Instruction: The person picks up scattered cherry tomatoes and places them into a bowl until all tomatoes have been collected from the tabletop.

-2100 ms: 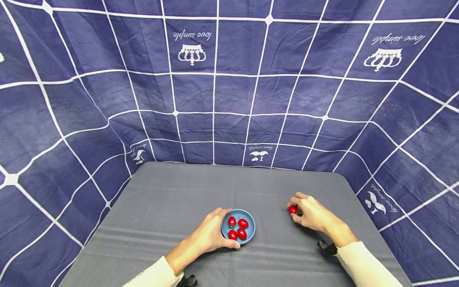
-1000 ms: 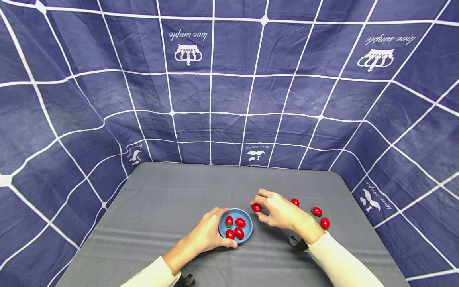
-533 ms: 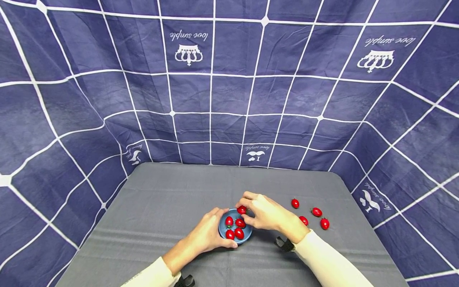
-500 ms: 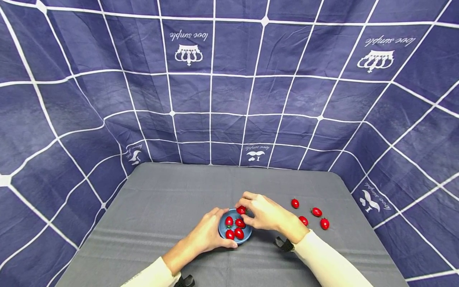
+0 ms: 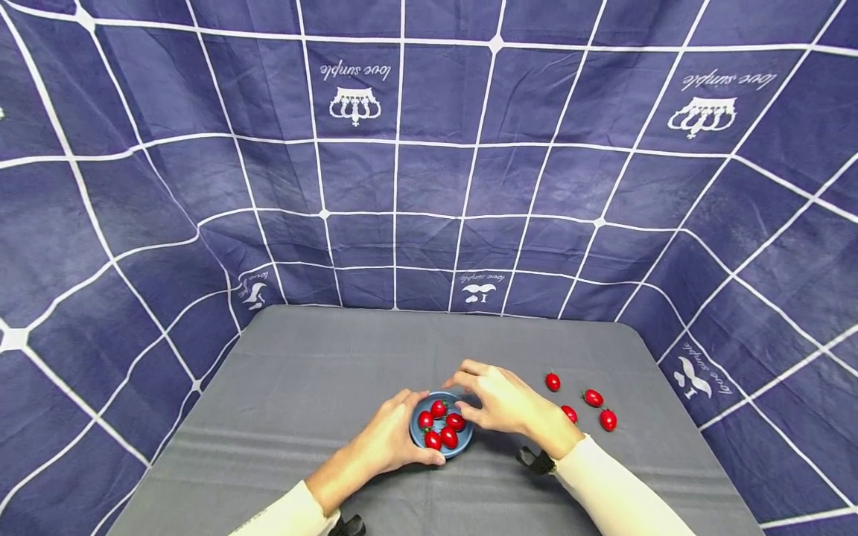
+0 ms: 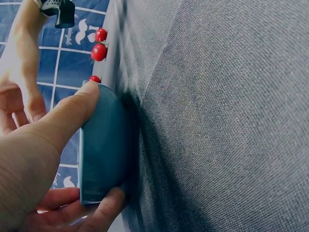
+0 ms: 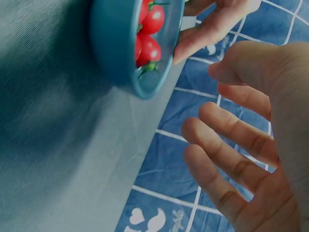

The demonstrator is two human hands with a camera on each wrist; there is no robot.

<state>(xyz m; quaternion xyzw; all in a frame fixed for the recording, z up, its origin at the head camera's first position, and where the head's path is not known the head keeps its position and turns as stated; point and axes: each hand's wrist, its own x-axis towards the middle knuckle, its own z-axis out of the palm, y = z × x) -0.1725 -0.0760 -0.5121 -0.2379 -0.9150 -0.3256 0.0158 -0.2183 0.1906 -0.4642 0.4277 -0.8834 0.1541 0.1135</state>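
A small blue bowl (image 5: 473, 432) stands on the grey table, with several red cherry tomatoes (image 5: 449, 437) inside. My left hand (image 5: 392, 435) grips the bowl from its left side; in the left wrist view the thumb lies on the near rim and fingertips touch the far side of the bowl (image 6: 104, 145). Over the bowl's right rim hovers my right hand (image 5: 499, 398), fingers parted and nothing between them. The right wrist view shows its loosely spread fingers (image 7: 241, 166) beside the bowl (image 7: 113, 48).
To the right, several loose cherry tomatoes (image 5: 593, 398) lie on the grey table (image 5: 322, 357), one partly behind the right wrist. Blue cloth (image 5: 429, 179) with a white grid rises behind the table and along both sides.
My right hand carried a cherry tomato leftward from the table's right side to the bowl and let it go inside; the tomatoes there shifted. The left hand kept its grip.
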